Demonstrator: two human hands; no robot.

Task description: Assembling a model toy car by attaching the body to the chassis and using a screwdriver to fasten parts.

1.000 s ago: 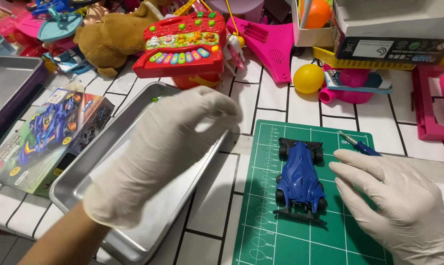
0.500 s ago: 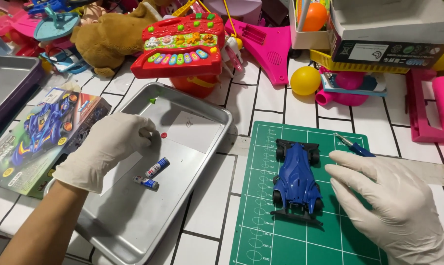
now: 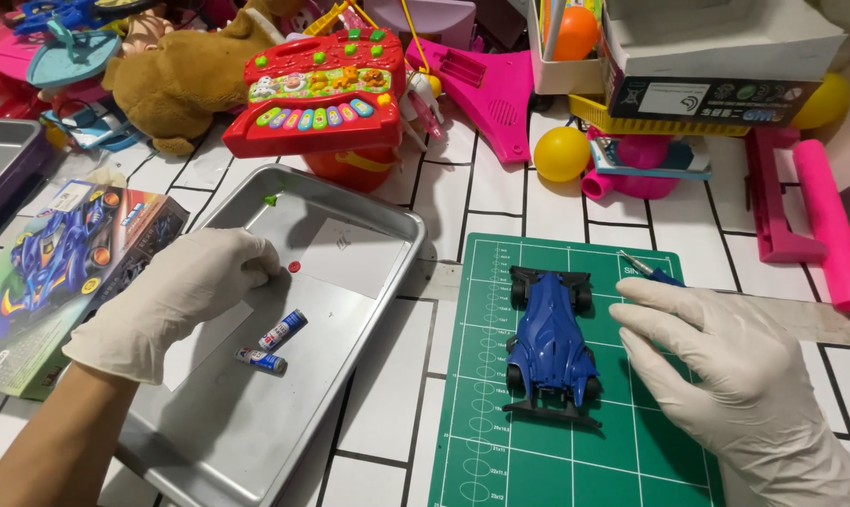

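My left hand (image 3: 176,300), in a white glove, rests on the left rim of a metal tray (image 3: 368,211) with its fingers curled in; nothing shows in them. Just right of it in the tray lie two small batteries (image 3: 273,344) and a tiny red piece (image 3: 294,267). A blue toy race car (image 3: 549,343) stands on a green cutting mat (image 3: 500,441). My gloved right hand (image 3: 739,380) lies on the mat right of the car, over a blue-handled screwdriver (image 3: 652,273) whose tip pokes out past the fingers.
A model car box (image 3: 45,272) lies left of the tray. Toys crowd the back: a red toy keyboard (image 3: 317,89), a brown plush (image 3: 176,80), a yellow ball (image 3: 562,153), pink plastic pieces (image 3: 819,225). A tiny green piece (image 3: 271,199) and a white paper (image 3: 345,255) are in the tray.
My left hand has pulled back from over the tray's middle to its left rim and curled its fingers, uncovering the two batteries. My right hand has barely moved.
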